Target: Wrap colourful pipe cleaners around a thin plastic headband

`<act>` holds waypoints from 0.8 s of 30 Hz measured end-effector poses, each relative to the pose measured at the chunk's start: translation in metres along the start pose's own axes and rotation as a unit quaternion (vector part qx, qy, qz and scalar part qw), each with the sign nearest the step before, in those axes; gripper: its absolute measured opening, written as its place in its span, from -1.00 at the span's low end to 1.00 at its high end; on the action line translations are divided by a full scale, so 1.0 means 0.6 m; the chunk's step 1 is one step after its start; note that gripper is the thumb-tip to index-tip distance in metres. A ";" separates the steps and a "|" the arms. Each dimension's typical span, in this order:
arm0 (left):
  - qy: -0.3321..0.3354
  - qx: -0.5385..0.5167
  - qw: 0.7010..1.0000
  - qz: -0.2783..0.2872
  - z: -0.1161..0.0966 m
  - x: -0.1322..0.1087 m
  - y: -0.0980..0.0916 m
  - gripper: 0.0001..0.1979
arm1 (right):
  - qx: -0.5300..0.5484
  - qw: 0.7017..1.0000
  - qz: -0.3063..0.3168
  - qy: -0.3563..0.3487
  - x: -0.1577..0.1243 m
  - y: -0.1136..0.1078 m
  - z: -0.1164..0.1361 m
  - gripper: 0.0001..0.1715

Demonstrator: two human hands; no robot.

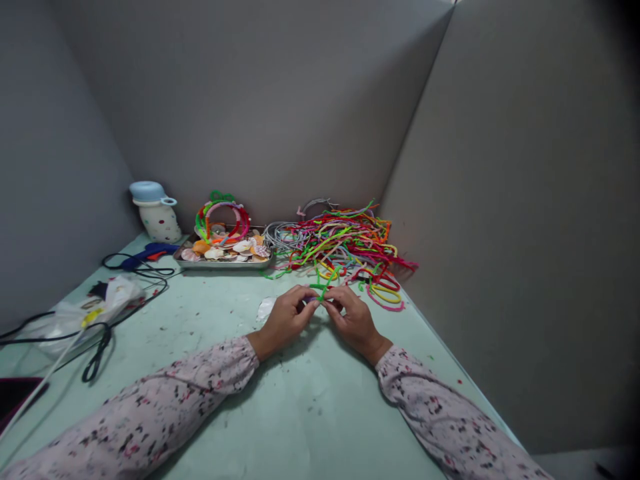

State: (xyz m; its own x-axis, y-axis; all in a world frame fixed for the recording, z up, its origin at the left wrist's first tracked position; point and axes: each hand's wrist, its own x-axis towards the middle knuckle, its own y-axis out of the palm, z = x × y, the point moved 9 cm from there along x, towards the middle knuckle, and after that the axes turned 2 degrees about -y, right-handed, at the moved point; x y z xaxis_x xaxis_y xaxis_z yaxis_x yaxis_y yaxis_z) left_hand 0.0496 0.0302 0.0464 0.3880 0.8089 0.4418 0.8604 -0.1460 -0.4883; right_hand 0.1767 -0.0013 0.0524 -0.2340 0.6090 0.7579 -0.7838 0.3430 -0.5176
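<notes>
Floral sleeves [165, 407] reach forward | left hand [289, 317] and right hand [354, 321] pinch green strand [323, 292] | seemingly mid-twist | next move calls for steady grip

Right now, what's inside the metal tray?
Seashells are heaped in the metal tray, with colourful fuzzy hoops standing at its back. The shells cover most of the tray's floor, so anything beneath them can't be seen.
</notes>
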 end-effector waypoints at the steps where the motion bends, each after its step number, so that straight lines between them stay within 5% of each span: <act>1: 0.002 0.002 1.000 -0.004 -0.001 0.000 -0.002 -0.82 | 0.000 1.000 0.003 0.000 0.000 0.001 0.000 -0.85; 10: -0.017 0.006 0.999 -0.038 0.014 0.003 -0.016 -0.85 | -0.037 0.997 0.009 0.060 0.001 0.002 -0.022 -0.79; 24: -0.043 -0.004 0.997 -0.063 0.026 0.003 -0.020 -0.85 | -0.027 0.998 0.012 0.051 -0.002 0.005 -0.021 -0.81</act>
State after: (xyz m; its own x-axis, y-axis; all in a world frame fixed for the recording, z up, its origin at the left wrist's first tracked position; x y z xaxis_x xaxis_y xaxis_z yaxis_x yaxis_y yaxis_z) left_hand 0.0350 0.0424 0.0416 0.2467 0.8666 0.4338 0.9037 -0.0441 -0.4259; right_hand 0.1820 0.0080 0.0448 -0.1904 0.6870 0.7012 -0.7463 0.3628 -0.5581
